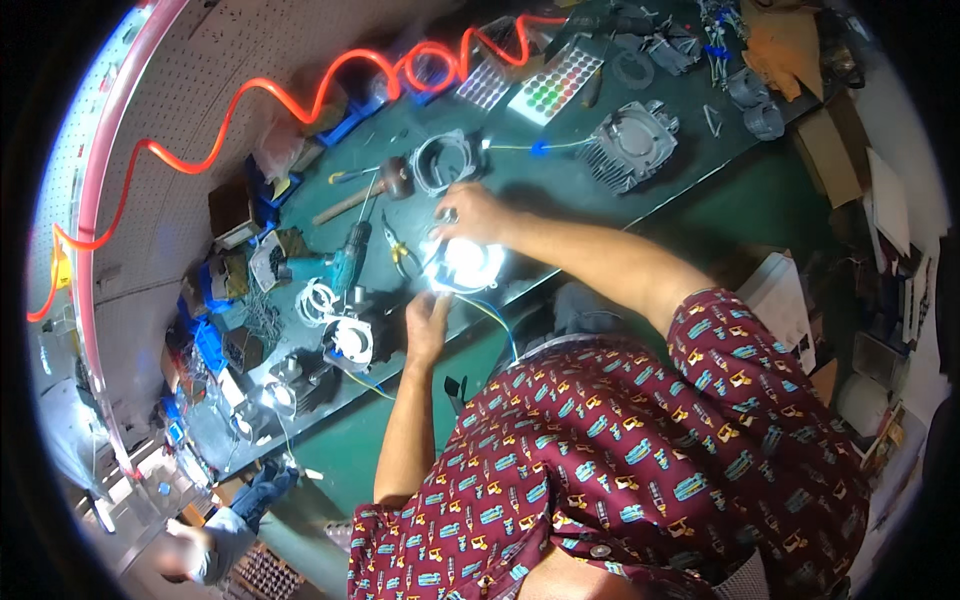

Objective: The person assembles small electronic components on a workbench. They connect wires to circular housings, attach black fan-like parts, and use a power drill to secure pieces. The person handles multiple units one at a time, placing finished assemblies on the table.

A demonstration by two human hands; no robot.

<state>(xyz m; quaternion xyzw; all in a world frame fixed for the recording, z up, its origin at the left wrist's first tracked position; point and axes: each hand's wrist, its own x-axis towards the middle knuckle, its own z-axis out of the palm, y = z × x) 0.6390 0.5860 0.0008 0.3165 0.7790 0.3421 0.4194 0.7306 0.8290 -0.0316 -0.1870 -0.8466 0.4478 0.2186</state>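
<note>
A round motor part [468,265] glares white under strong light at the near edge of the green workbench [690,145]. Blue and yellow wires [490,310] trail from it toward me. My left hand [428,318] grips its near left rim, fingers closed against it. Above its far left side, my right hand [470,215] has its fingers curled together; a small greyish thing shows at the fingertips, too unclear to name. Just beyond lies an open metal ring housing [420,178]. Pliers with yellow handles [400,254] lie left of the part.
A mallet [396,178] and a teal power drill [343,265] lie to the left, near another wired motor [350,340]. A finned motor housing [630,145] and a coloured-dot sheet [555,85] stand farther back. An orange coiled hose [262,88] hangs across. Another person [215,550] is at lower left.
</note>
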